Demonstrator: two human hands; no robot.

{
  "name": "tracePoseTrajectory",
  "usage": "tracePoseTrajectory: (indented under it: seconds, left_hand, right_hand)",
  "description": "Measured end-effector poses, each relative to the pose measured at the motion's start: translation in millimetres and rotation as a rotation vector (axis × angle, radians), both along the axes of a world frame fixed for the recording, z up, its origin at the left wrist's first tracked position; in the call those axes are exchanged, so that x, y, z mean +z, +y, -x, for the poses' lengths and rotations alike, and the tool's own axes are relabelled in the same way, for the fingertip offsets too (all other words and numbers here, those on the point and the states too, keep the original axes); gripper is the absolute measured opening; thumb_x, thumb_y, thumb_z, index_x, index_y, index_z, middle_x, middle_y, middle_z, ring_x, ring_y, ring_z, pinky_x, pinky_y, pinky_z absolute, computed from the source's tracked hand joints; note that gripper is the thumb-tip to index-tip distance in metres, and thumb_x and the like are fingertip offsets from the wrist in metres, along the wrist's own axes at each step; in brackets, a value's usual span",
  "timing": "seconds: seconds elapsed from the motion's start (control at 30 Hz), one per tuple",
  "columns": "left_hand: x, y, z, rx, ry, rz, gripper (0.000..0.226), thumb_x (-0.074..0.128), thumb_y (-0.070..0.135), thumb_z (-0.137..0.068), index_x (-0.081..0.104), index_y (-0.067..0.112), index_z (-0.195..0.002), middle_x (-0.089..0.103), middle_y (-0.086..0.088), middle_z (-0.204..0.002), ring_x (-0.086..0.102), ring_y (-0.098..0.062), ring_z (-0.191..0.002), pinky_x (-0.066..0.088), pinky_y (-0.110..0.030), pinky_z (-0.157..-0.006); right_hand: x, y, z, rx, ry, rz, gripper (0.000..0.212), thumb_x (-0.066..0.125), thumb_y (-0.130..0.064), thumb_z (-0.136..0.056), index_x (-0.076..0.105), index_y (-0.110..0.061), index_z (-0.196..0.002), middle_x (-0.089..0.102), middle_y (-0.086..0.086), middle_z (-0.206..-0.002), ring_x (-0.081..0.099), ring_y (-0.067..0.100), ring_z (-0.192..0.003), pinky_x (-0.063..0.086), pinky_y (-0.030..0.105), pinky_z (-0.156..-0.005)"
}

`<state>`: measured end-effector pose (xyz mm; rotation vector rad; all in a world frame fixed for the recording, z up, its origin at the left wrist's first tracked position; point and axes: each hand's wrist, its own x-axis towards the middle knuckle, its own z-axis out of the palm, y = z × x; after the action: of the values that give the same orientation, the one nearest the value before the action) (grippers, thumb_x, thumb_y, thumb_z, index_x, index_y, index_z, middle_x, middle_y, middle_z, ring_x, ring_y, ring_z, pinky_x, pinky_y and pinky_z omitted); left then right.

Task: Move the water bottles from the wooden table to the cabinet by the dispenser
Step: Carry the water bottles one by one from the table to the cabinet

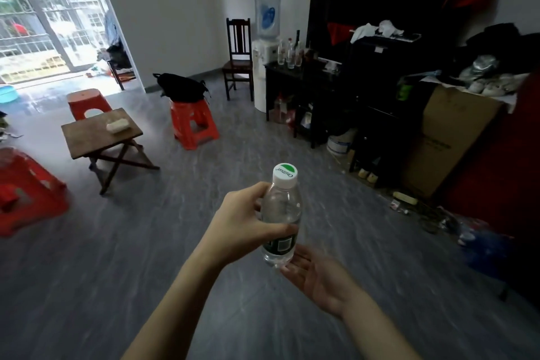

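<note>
Head view: left hand [239, 222] grips water bottle [281, 213]; right hand [318, 278] lies open-palmed beneath.

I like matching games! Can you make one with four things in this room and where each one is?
Things:
1. water bottle
2. black bag
3. white packet
4. dispenser

Places:
A. on the wooden table
B. beside the dark chair
C. held in the left hand, above the open right hand
D. on top of a red stool

Pairs: 1-C, 2-D, 3-A, 4-B
</note>
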<state>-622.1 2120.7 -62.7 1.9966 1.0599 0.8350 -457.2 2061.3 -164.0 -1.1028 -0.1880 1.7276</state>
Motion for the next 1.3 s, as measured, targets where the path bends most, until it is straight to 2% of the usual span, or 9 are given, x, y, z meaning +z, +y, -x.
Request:
tracePoseTrajectory:
  seconds: [0.13,0.23,0.43,0.73,0.83,0.93,1.07,1.17,1.3]
  left_hand:
    - [4,14,23,0.022,-0.011,0.007,0.041,0.089,0.043,-0.061,0.07,0.037,-0.097,0.075,0.019,-0.089,0.072,0.0,-0.082,0.057,-0.018,-0.067]
    - [4,21,36,0.045,-0.031,0.014,0.04,0.089,0.041,-0.061,0.07,0.034,-0.096,0.075,0.017,-0.088,0.072,-0.001,-0.081,0.056,-0.017,-0.067]
    - [4,38,46,0.082,-0.046,0.036,0.04,0.091,0.033,-0.063,0.071,0.03,-0.097,0.076,0.013,-0.087,0.073,-0.001,-0.08,0.058,-0.019,-0.069]
    - [5,85,38,0.079,-0.097,0.082,0.042,0.094,0.021,-0.066,0.073,0.023,-0.101,0.076,0.015,-0.087,0.072,0.002,-0.079,0.052,-0.009,-0.064]
    - [8,108,29,0.063,-0.082,0.102,0.043,0.093,0.027,-0.064,0.073,0.026,-0.102,0.077,0.015,-0.09,0.072,0.001,-0.083,0.056,-0.014,-0.068]
    - [13,132,13,0.082,-0.058,0.097,0.048,0.087,0.044,-0.057,0.072,0.034,-0.101,0.076,0.015,-0.09,0.073,0.0,-0.085,0.062,-0.032,-0.079]
    - [19,169,-14,0.078,-0.033,0.076,0.053,0.082,0.053,-0.055,0.07,0.039,-0.104,0.075,0.019,-0.091,0.072,0.003,-0.085,0.063,-0.036,-0.082]
    - [20,207,-40,0.076,-0.031,0.077,0.055,0.081,0.053,-0.053,0.071,0.036,-0.105,0.076,0.017,-0.091,0.072,0.003,-0.084,0.063,-0.032,-0.08]
    - [23,260,-82,0.077,-0.048,0.063,0.053,0.085,0.046,-0.057,0.072,0.03,-0.106,0.076,0.016,-0.091,0.071,0.004,-0.082,0.055,-0.011,-0.068]
  right_hand:
    - [4,18,22,0.045,-0.005,-0.028,0.035,0.072,-0.017,-0.067,0.074,0.003,-0.097,0.07,0.022,-0.106,0.068,0.028,-0.088,0.059,0.032,-0.077]
    - [6,30,33,0.083,-0.009,-0.036,0.03,0.072,-0.019,-0.063,0.078,0.0,-0.086,0.071,0.02,-0.102,0.07,0.025,-0.082,0.06,0.03,-0.073]
    - [7,51,41,0.11,-0.023,-0.032,0.022,0.06,-0.012,-0.086,0.079,-0.002,-0.082,0.07,0.021,-0.107,0.066,0.029,-0.094,0.058,0.032,-0.077]
    - [8,100,31,0.068,-0.037,-0.011,0.02,0.057,-0.009,-0.089,0.071,0.003,-0.095,0.071,0.02,-0.101,0.068,0.026,-0.085,0.06,0.029,-0.067]
    - [11,119,25,0.063,-0.044,0.0,0.022,0.057,-0.012,-0.089,0.069,0.003,-0.1,0.071,0.019,-0.101,0.067,0.027,-0.089,0.06,0.031,-0.073]
    - [12,142,15,0.048,-0.03,0.018,0.029,0.054,-0.014,-0.093,0.064,0.005,-0.112,0.066,0.023,-0.114,0.061,0.034,-0.109,0.052,0.035,-0.091]
    - [17,179,-9,0.052,-0.024,0.017,0.028,0.053,-0.014,-0.094,0.063,0.004,-0.112,0.069,0.021,-0.112,0.066,0.031,-0.105,0.058,0.031,-0.077]
    - [17,216,-38,0.042,-0.028,0.012,0.024,0.054,-0.013,-0.092,0.065,0.003,-0.106,0.073,0.019,-0.101,0.069,0.027,-0.092,0.059,0.03,-0.072]
    - [18,270,-82,0.066,-0.031,-0.016,0.023,0.055,-0.013,-0.09,0.066,0.003,-0.102,0.074,0.018,-0.094,0.071,0.025,-0.083,0.059,0.03,-0.069]
